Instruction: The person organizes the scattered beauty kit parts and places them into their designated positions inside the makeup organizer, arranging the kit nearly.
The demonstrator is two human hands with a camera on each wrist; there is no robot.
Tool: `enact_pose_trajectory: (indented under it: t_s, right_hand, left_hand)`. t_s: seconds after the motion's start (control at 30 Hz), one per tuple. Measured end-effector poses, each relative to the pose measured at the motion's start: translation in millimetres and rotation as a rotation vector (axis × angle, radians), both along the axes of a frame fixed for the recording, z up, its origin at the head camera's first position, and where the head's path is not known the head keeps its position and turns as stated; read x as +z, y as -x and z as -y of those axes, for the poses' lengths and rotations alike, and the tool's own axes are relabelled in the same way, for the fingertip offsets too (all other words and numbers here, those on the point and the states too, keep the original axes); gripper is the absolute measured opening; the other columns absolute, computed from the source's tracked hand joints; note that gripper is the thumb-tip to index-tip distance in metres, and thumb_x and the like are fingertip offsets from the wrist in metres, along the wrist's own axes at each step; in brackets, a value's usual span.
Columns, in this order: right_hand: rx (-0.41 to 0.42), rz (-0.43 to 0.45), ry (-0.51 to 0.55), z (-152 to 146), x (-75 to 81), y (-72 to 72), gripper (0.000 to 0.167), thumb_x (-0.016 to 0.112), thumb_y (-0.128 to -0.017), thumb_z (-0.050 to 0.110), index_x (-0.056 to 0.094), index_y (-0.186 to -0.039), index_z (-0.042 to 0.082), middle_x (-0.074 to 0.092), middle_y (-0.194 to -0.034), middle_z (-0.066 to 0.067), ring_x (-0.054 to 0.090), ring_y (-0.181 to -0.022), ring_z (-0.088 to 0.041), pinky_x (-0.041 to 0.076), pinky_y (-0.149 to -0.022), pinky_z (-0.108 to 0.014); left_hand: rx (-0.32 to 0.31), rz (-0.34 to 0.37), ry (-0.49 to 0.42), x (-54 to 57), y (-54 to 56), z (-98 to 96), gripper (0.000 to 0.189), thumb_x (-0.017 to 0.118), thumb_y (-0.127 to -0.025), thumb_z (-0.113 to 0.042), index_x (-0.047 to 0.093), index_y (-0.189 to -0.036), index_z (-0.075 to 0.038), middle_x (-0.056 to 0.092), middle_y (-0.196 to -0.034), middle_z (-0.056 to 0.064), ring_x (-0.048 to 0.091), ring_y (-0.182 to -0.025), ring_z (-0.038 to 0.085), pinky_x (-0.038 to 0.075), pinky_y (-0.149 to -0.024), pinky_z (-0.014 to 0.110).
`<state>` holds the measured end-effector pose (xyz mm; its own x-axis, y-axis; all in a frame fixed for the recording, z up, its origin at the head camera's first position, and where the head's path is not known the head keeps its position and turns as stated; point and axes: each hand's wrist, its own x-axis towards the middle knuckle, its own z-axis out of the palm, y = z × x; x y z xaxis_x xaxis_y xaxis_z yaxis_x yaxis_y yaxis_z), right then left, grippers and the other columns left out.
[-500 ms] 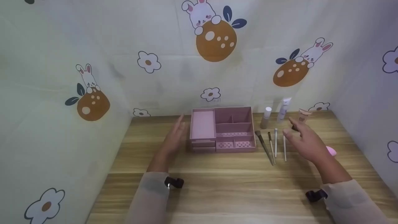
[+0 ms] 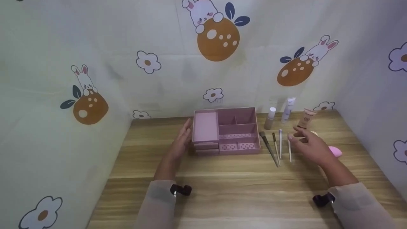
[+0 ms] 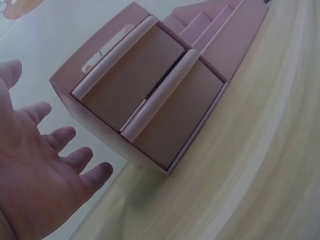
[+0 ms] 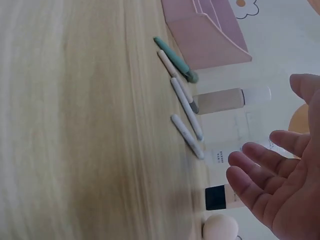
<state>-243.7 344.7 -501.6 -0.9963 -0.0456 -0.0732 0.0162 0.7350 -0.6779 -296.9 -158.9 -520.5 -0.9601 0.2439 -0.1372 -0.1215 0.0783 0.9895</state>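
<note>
A pink desktop organizer [image 2: 206, 127] with compartments and two drawers stands near the back wall. My left hand [image 2: 181, 141] is beside its left side, fingers extended; a gap separates them in the left wrist view, where the drawer fronts [image 3: 145, 65] face the camera. My right hand [image 2: 313, 149] hovers over the right of the table, fingers loosely bent and holding nothing. Close to it lie several makeup brushes, among them a dark one [image 2: 269, 149] and a white one [image 2: 289, 151]. A beige tube [image 2: 306, 119] stands just beyond that hand.
A bottle with a white cap [image 2: 270, 119] and a pale slim tube [image 2: 287, 111] stand by the back wall. A pink makeup sponge [image 2: 335, 151] lies right of my right wrist. A cream rounded thing [image 4: 220, 228] is partly hidden. Patterned cloth [image 2: 171, 79] walls the table.
My left hand has come closer to the organizer's left side. The right hand has drawn slightly back from the beige tube, which shows more fully. The head view has shifted a little.
</note>
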Motion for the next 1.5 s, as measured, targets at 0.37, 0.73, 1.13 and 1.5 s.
enact_pose_trajectory:
  t_s: [0.37, 0.73, 1.13, 1.5]
  right_hand:
    - [0.035, 0.002, -0.093, -2, -9.8, 9.5, 0.061, 0.065, -0.106, 0.042, 0.057, -0.151, 0.001, 0.072, -0.133, -0.024, 0.069, -0.122, -0.045, 0.056, -0.102, -0.060]
    - [0.071, 0.007, -0.187, 2, -19.1, 23.1, 0.062, 0.069, -0.101, 0.039, 0.061, -0.144, -0.005, 0.074, -0.122, -0.024, 0.069, -0.115, -0.044, 0.055, -0.099, -0.062]
    - [0.027, 0.011, -0.216, 5, -25.1, 28.4, 0.041, 0.075, -0.096, 0.028, 0.071, -0.120, -0.006, 0.068, -0.090, -0.012, 0.062, -0.085, -0.029, 0.049, -0.074, -0.038]
    - [0.014, 0.038, -0.191, 2, -27.3, 23.6, 0.055, 0.078, -0.093, 0.028, 0.067, -0.132, -0.010, 0.073, -0.119, -0.031, 0.068, -0.107, -0.045, 0.055, -0.095, -0.062]
  left_hand:
    - [0.022, -0.012, -0.070, -12.1, -0.5, -6.7, 0.057, 0.051, -0.110, -0.048, 0.031, -0.163, -0.055, 0.022, -0.177, -0.023, 0.012, -0.169, 0.019, 0.005, -0.138, 0.057]
    - [-0.012, 0.009, -0.184, -21.2, -3.2, -1.1, 0.062, 0.055, -0.106, -0.040, 0.033, -0.162, -0.056, 0.018, -0.179, -0.019, 0.016, -0.169, 0.021, 0.018, -0.137, 0.053]
    - [-0.062, 0.011, -0.242, -23.2, -1.2, -2.2, 0.066, 0.055, -0.107, -0.031, 0.032, -0.166, -0.046, 0.014, -0.181, -0.011, 0.013, -0.169, 0.025, 0.018, -0.137, 0.053]
    - [-0.052, 0.021, -0.243, -23.2, -2.5, -1.3, 0.065, 0.055, -0.106, -0.028, 0.035, -0.165, -0.047, 0.016, -0.181, -0.011, 0.017, -0.169, 0.025, 0.019, -0.137, 0.050]
